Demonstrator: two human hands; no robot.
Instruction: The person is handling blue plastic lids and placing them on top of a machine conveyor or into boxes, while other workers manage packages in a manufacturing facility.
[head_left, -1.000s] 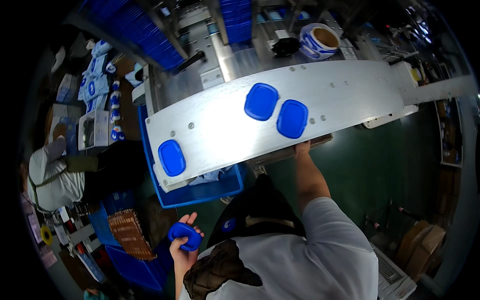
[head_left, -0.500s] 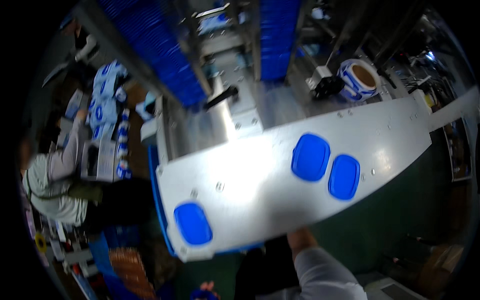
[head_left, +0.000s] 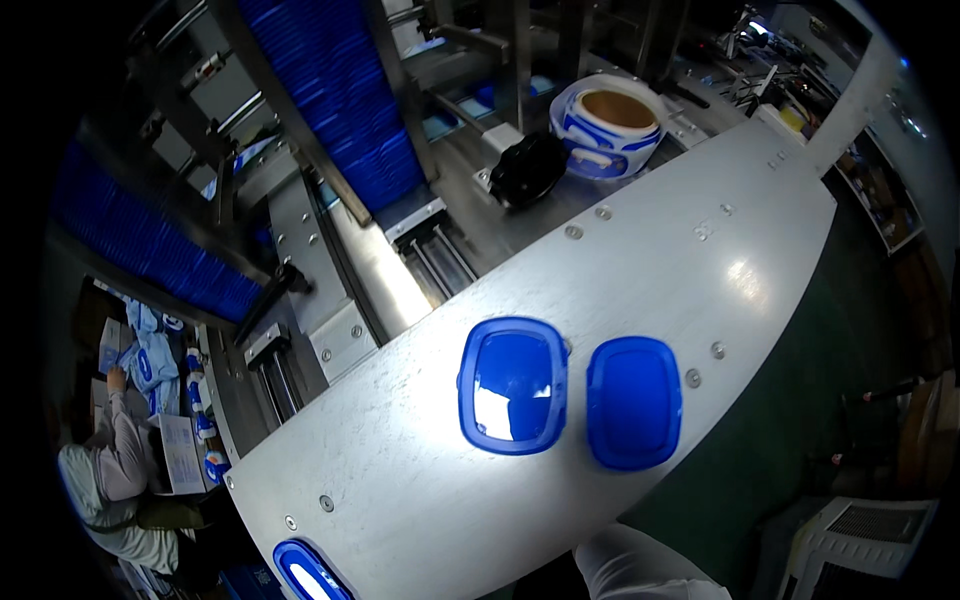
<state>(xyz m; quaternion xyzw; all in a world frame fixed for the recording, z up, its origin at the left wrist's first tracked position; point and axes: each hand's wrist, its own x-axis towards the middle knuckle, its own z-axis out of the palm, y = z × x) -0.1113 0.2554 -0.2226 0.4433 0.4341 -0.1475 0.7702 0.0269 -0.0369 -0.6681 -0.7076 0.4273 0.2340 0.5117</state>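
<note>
Neither of my hands shows. A white sleeve [head_left: 640,565], likely on my right arm, comes up from the lower edge and ends at the near edge of a metal plate [head_left: 420,500]; the hand beyond it is hidden. Two rounded blue plastic lids lie side by side on the plate, a left one [head_left: 513,385] with a bright reflection and a right one [head_left: 634,403]. Another blue lid [head_left: 308,572] is at the plate's lower left corner, partly cut off by the picture's edge.
Behind the plate stands a metal machine with a tall stack of blue lids [head_left: 335,100] and a second stack [head_left: 150,220]. A white and blue roll [head_left: 610,125] sits beside a black knob [head_left: 527,170]. At far left a person [head_left: 120,470] reaches toward pale blue packs [head_left: 153,360].
My view has turned and come closer to the lids, which look larger. The hand with something blue at the lower edge and the bare wrist by the plate have gone out of sight.
</note>
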